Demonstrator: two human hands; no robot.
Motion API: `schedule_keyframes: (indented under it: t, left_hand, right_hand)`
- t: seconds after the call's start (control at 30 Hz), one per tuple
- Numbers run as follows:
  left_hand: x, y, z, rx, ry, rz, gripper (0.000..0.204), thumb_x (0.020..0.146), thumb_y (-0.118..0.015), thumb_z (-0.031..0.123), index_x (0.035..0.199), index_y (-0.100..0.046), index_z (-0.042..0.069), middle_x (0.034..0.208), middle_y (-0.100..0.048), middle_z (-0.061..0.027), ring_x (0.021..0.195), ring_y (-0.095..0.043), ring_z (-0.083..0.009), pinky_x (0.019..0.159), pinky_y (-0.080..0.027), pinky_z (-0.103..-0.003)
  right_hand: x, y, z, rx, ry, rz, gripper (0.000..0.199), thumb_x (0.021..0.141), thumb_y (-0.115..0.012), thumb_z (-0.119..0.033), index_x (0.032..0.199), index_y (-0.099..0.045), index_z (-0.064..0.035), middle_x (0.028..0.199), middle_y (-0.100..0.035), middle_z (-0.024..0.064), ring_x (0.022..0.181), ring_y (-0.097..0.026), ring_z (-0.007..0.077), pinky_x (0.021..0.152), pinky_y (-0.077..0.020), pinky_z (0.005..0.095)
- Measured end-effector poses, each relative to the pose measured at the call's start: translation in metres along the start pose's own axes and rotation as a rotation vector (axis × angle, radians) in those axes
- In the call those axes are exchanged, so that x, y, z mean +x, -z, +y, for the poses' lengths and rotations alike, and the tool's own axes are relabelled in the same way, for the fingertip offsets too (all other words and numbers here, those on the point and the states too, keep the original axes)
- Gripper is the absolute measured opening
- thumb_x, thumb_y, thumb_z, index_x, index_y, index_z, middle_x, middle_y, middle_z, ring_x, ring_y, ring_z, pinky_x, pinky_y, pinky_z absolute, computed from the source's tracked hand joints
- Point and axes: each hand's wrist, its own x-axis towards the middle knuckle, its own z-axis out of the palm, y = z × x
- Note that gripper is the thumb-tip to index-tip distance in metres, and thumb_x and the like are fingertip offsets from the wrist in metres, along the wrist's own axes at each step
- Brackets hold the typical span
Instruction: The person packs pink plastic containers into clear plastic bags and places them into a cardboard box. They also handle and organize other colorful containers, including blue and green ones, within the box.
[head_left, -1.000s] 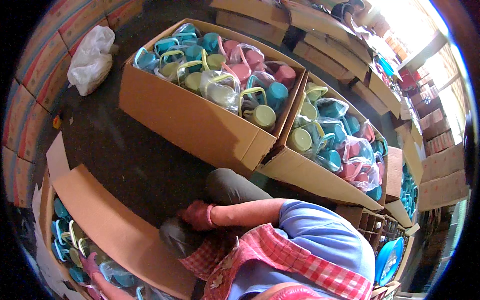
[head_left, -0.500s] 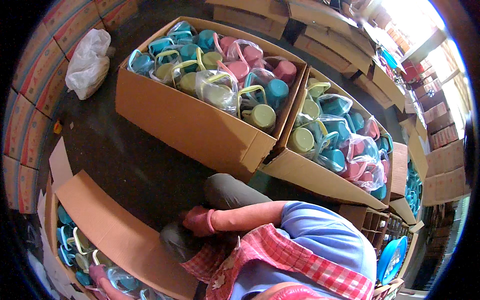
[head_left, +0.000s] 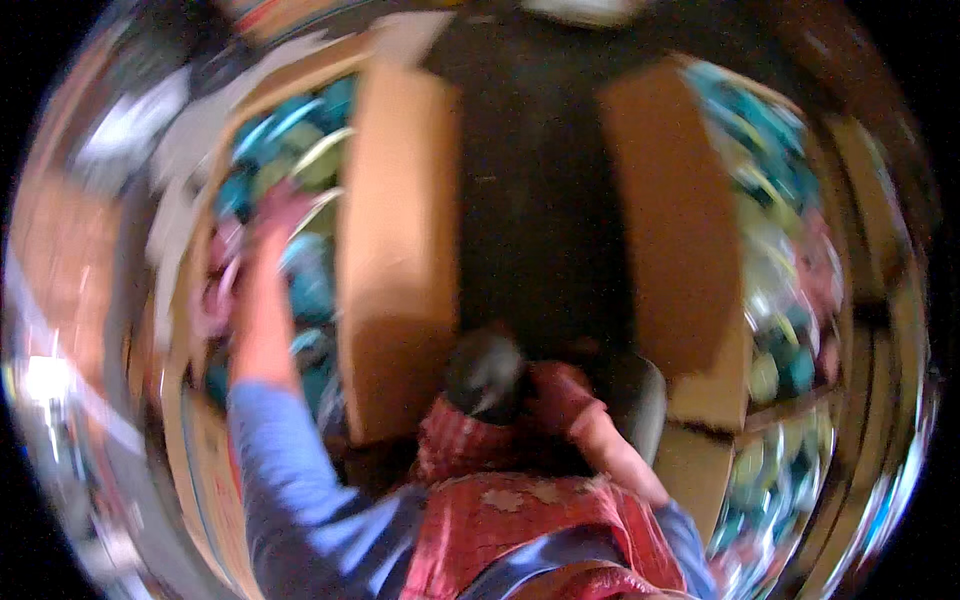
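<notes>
My left hand point(head_left: 282, 205), seemingly in a pinkish glove, reaches into an open cardboard box point(head_left: 400, 250) on the left. It lies over plastic cups with loop handles; blur hides whether its fingers grip one. A yellow-green cup point(head_left: 318, 165) sits just beyond the hand, a teal cup point(head_left: 310, 280) beside it in clear plastic, and pink cups point(head_left: 220, 280) at its outer side. My right hand point(head_left: 562, 398), in a similar glove, rests low by my knee point(head_left: 640, 400), near a dark rounded shape. Its fingers are smeared.
A second tall cardboard box point(head_left: 680, 240) stands on the right, filled with bagged teal, yellow-green and pink cups point(head_left: 790, 270). Another box of cups point(head_left: 770, 480) adjoins it nearer me. Dark floor point(head_left: 530, 200) runs between the boxes. A whitish bag point(head_left: 585, 10) lies at the far edge.
My view has swung left, so the left box now stands upright before me and the large boxes have shifted right. My left arm shows more fully, still in the left box.
</notes>
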Motion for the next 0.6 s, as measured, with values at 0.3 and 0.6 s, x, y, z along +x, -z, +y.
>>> schedule_keyframes:
  t: [0.3,0.6]
  left_hand:
    - [0.039,-0.025,0.031,0.153,-0.021,0.324,0.066,0.071,-0.063,0.029,0.132,-0.041,0.016,0.128,-0.049,-0.0101,0.115,-0.050,-0.0289,0.095,-0.041,-0.040]
    - [0.049,-0.012,0.027,0.035,0.109,0.244,0.038,0.072,-0.063,0.028,0.106,-0.063,0.013,0.106,-0.063,-0.0146,0.102,-0.058,-0.0303,0.086,-0.046,-0.039]
  right_hand:
    - [0.005,-0.027,0.028,-0.155,0.089,0.307,0.038,0.074,-0.063,-0.030,0.105,-0.059,-0.0077,0.088,-0.062,0.0131,0.077,-0.059,0.0310,0.066,-0.0490,0.0397]
    - [0.012,0.027,-0.005,0.002,-0.034,0.001,0.037,0.069,-0.065,-0.029,0.099,-0.060,-0.0078,0.088,-0.062,0.0172,0.078,-0.060,0.0373,0.066,-0.0493,0.0450]
